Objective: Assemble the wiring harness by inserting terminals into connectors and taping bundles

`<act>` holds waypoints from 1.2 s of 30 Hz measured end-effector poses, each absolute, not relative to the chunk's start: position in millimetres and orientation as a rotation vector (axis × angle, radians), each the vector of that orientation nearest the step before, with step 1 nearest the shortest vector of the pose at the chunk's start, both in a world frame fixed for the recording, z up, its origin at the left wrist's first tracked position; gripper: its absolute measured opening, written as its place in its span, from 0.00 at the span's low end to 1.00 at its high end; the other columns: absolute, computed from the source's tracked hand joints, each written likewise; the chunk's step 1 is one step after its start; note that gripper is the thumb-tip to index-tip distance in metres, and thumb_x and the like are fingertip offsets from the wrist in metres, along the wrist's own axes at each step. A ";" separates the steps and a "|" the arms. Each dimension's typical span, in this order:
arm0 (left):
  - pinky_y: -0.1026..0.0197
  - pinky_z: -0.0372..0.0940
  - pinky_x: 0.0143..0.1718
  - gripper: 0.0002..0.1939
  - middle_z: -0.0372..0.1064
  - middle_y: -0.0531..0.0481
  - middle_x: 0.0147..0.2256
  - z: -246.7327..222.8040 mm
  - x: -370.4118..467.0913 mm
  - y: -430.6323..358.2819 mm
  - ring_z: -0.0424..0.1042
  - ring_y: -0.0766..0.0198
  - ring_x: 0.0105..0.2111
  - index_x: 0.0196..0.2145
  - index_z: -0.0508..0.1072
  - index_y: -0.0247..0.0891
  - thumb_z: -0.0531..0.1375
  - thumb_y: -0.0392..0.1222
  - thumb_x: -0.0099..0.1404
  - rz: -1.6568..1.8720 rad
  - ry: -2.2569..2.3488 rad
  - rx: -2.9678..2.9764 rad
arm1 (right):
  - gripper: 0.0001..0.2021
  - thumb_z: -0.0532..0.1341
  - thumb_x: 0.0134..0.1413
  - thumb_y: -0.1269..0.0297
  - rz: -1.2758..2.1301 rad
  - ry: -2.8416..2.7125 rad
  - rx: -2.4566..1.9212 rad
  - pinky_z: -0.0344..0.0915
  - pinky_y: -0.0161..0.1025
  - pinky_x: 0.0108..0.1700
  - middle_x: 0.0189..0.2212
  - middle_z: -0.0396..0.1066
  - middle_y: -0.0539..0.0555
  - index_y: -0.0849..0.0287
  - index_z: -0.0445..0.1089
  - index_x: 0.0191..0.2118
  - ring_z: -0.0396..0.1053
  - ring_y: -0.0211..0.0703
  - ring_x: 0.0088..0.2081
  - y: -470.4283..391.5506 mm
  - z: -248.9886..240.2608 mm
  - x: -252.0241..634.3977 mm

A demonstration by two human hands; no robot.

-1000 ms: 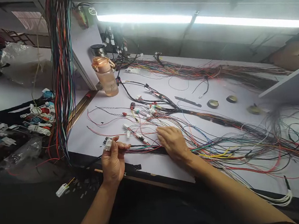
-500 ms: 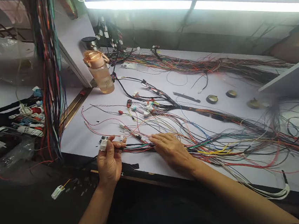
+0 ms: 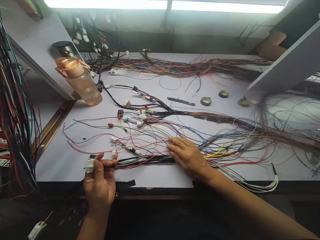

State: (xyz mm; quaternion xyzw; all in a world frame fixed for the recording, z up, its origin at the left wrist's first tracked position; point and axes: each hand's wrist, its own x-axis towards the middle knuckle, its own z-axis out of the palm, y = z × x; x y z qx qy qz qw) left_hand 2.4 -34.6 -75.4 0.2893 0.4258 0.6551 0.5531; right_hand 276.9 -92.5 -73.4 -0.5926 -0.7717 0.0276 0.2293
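As a bundle of wires [image 3: 144, 160] stretches along the worktop [image 3: 160, 180], I appear to be straightening it, work that seems to call next for an even hold. My left fingers [image 3: 98, 172] close around a white connector [image 3: 89, 165] near the front edge; my right fingers [image 3: 177, 149] lie extended over the wires, any pinch beneath hidden, so I cannot tell.

An orange-capped bottle [image 3: 86, 91] (semi-transparent) stands beside a white panel [image 3: 43, 44]
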 end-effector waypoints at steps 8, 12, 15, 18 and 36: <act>0.43 0.64 0.55 0.14 0.69 0.57 0.23 -76.1 2.4 -35.8 0.72 0.68 0.28 0.40 0.74 0.37 0.64 0.49 0.61 1.556 1.005 0.691 | 0.14 0.54 0.64 0.64 0.165 -2.005 -1.543 0.65 0.52 0.57 0.53 0.72 0.58 0.58 0.72 0.50 0.66 0.49 0.56 -108.4 -76.5 301.8; 0.44 0.63 0.57 0.14 0.69 0.57 0.24 -74.4 3.1 -36.7 0.72 0.68 0.28 0.40 0.73 0.37 0.65 0.49 0.60 1.560 1.002 0.684 | 0.13 0.55 0.64 0.63 0.236 -1.815 -1.588 0.67 0.49 0.53 0.45 0.75 0.58 0.57 0.72 0.49 0.71 0.47 0.49 -107.2 -58.9 316.6; 0.45 0.63 0.56 0.15 0.70 0.57 0.23 -74.2 3.4 -36.6 0.72 0.68 0.28 0.39 0.73 0.36 0.65 0.49 0.60 1.562 0.991 0.682 | 0.12 0.55 0.64 0.61 0.227 -1.811 -1.647 0.67 0.48 0.48 0.41 0.76 0.57 0.57 0.74 0.46 0.72 0.48 0.44 -105.9 -53.6 326.8; 0.44 0.63 0.56 0.15 0.70 0.57 0.23 -75.8 3.2 -36.2 0.73 0.68 0.27 0.39 0.73 0.36 0.65 0.49 0.60 1.567 0.977 0.687 | 0.12 0.56 0.63 0.60 0.182 -1.854 -1.728 0.66 0.48 0.45 0.40 0.77 0.57 0.58 0.74 0.44 0.72 0.49 0.42 -106.9 -53.7 335.8; 0.43 0.65 0.54 0.15 0.71 0.55 0.22 -69.5 0.6 -29.8 0.74 0.65 0.28 0.39 0.74 0.35 0.66 0.48 0.59 1.542 1.075 0.777 | 0.09 0.58 0.62 0.60 0.146 -2.094 -1.660 0.58 0.42 0.44 0.38 0.77 0.52 0.55 0.76 0.37 0.70 0.43 0.40 -121.5 -63.7 328.8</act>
